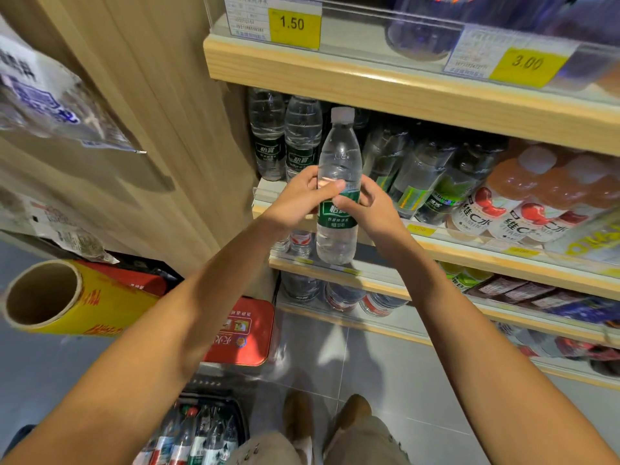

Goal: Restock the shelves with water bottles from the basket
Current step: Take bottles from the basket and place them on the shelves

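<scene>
I hold a green-labelled water bottle [339,193] upright in front of the shelves [402,95], my left hand [298,199] and right hand [369,206] each in a closed grip around its middle, thumbs across the label. Behind it, matching bottles [285,139] stand at the left end of the shelf. Down by my shoes, the dark basket [214,401] on the tiled floor [369,357] holds more bottles.

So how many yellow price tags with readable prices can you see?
2: the 1.50 tag at the top shelf's left end, the 3.00 tag further right. Lower tags are blurred.
</scene>
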Demonstrator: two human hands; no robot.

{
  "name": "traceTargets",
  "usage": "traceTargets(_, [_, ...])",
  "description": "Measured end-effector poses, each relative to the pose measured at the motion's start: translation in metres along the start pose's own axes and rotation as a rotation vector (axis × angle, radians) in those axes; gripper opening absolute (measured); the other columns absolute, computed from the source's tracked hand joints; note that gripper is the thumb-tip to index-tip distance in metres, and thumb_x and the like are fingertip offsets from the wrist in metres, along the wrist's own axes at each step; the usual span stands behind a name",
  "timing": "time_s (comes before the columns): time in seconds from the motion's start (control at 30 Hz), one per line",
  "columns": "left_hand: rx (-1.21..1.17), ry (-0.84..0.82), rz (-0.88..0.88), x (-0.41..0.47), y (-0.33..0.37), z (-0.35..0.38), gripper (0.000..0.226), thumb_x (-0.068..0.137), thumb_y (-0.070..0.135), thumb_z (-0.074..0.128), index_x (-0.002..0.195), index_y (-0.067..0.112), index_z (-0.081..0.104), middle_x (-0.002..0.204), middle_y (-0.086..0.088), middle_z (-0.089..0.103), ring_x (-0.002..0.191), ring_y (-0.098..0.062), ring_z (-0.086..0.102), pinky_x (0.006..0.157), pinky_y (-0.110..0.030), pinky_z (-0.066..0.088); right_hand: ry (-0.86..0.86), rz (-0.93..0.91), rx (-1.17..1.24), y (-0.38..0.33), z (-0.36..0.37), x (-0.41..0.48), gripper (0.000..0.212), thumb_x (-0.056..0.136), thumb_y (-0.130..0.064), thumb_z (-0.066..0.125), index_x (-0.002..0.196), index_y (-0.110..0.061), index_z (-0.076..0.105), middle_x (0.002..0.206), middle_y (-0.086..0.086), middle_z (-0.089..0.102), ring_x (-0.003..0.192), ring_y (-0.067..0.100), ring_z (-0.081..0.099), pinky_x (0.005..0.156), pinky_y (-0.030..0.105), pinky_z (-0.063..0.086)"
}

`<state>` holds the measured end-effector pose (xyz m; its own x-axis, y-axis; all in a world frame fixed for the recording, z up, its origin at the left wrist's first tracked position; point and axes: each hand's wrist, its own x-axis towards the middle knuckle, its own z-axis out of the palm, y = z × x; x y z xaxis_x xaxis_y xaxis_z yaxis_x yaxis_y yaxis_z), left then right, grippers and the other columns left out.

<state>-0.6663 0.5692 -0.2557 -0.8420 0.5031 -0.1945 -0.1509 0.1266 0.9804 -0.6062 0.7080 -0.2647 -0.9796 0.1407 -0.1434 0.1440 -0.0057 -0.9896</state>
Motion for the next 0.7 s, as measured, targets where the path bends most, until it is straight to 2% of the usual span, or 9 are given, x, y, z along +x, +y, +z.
traceTargets(0.1, [0.0, 0.003, 0.032, 0.005, 0.008, -0.001, 0.036, 0.092, 0.018, 0.061, 0.125, 0.007, 0.052, 0.11, 0.0, 0.067, 0.095, -0.004, 0.066, 0.075, -0.014, 0.05, -0.061, 0.007, -0.015, -0.002, -0.003, -0.004, 0.051, 0.087, -0.007, 0.066, 0.132, -0.018, 0.044, 0.118, -0.006, 0.063, 0.101, -0.004, 0.063, 0.08, 0.013, 0.049])
traceTargets(0.17, [0.004, 0.008, 0.037, 0.009, 0.013, 0.001, 0.033, 0.092, 0.019, 0.061, 0.121, 0.008, 0.052, 0.107, 0.002, 0.067, 0.091, -0.003, 0.066, 0.071, -0.012, 0.05, -0.025, 0.028, -0.084, 0.006, -0.003, -0.008, 0.053, 0.086, -0.008, 0.068, 0.133, -0.014, 0.044, 0.115, -0.003, 0.063, 0.09, -0.007, 0.064, 0.071, 0.008, 0.048])
traceTargets(0.23, [0.018, 0.015, 0.033, 0.012, 0.016, 0.003, 0.033, 0.092, 0.02, 0.061, 0.122, 0.012, 0.05, 0.109, 0.004, 0.065, 0.093, -0.001, 0.064, 0.068, -0.01, 0.049, 0.045, 0.055, -0.201, 0.016, -0.004, -0.009, 0.056, 0.084, -0.015, 0.071, 0.133, -0.012, 0.046, 0.114, -0.004, 0.062, 0.09, 0.002, 0.064, 0.068, 0.011, 0.05])
traceTargets(0.3, [0.031, 0.012, 0.039, 0.016, 0.016, 0.005, 0.036, 0.091, 0.02, 0.061, 0.124, 0.013, 0.048, 0.115, 0.004, 0.063, 0.098, 0.0, 0.062, 0.069, -0.01, 0.049, 0.089, 0.049, -0.302, 0.021, -0.004, -0.005, 0.056, 0.081, -0.021, 0.073, 0.132, -0.013, 0.049, 0.117, -0.003, 0.062, 0.097, 0.014, 0.062, 0.07, 0.017, 0.049])
traceTargets(0.4, [0.016, 0.037, 0.041, 0.019, 0.016, 0.007, 0.036, 0.091, 0.022, 0.062, 0.122, 0.01, 0.048, 0.125, -0.003, 0.06, 0.109, -0.008, 0.06, 0.078, -0.014, 0.051, 0.147, 0.009, -0.299, 0.023, -0.001, 0.003, 0.052, 0.078, -0.023, 0.076, 0.125, -0.012, 0.056, 0.112, -0.004, 0.065, 0.098, 0.008, 0.06, 0.073, 0.016, 0.043])
traceTargets(0.5, [0.048, 0.079, 0.068, 0.02, 0.013, 0.004, 0.036, 0.091, 0.023, 0.062, 0.119, 0.008, 0.046, 0.126, -0.012, 0.057, 0.119, -0.017, 0.055, 0.097, -0.027, 0.047, 0.195, -0.027, -0.272, 0.019, 0.005, 0.005, 0.044, 0.078, -0.021, 0.075, 0.119, -0.015, 0.059, 0.1, -0.011, 0.066, 0.081, -0.009, 0.059, 0.067, 0.009, 0.042])
traceTargets(0.6, [0.15, 0.089, 0.121, 0.015, 0.008, 0.003, 0.041, 0.09, 0.018, 0.062, 0.126, 0.011, 0.042, 0.12, -0.004, 0.057, 0.114, -0.012, 0.056, 0.088, -0.021, 0.05, 0.234, -0.067, -0.237, 0.018, 0.011, 0.011, 0.036, 0.081, -0.016, 0.072, 0.114, -0.016, 0.059, 0.081, -0.019, 0.058, 0.06, -0.018, 0.05, 0.056, 0.003, 0.037])
traceTargets(0.67, [0.185, 0.09, 0.146, 0.013, 0.002, 0.001, 0.044, 0.091, 0.015, 0.062, 0.13, 0.013, 0.042, 0.119, 0.002, 0.058, 0.109, -0.008, 0.058, 0.084, -0.018, 0.051, 0.262, -0.103, -0.245, 0.013, 0.016, 0.015, 0.032, 0.081, -0.016, 0.07, 0.112, -0.016, 0.06, 0.078, -0.019, 0.056, 0.06, -0.016, 0.05, 0.057, 0.004, 0.037])
traceTargets(0.7, [0.185, 0.087, 0.147, 0.013, 0.0, -0.002, 0.042, 0.091, 0.014, 0.061, 0.129, 0.015, 0.043, 0.117, 0.003, 0.06, 0.105, -0.008, 0.06, 0.083, -0.018, 0.051, 0.27, -0.12, -0.245, 0.011, 0.019, 0.017, 0.032, 0.081, -0.017, 0.07, 0.111, -0.017, 0.061, 0.083, -0.018, 0.061, 0.066, -0.014, 0.054, 0.061, 0.006, 0.039])
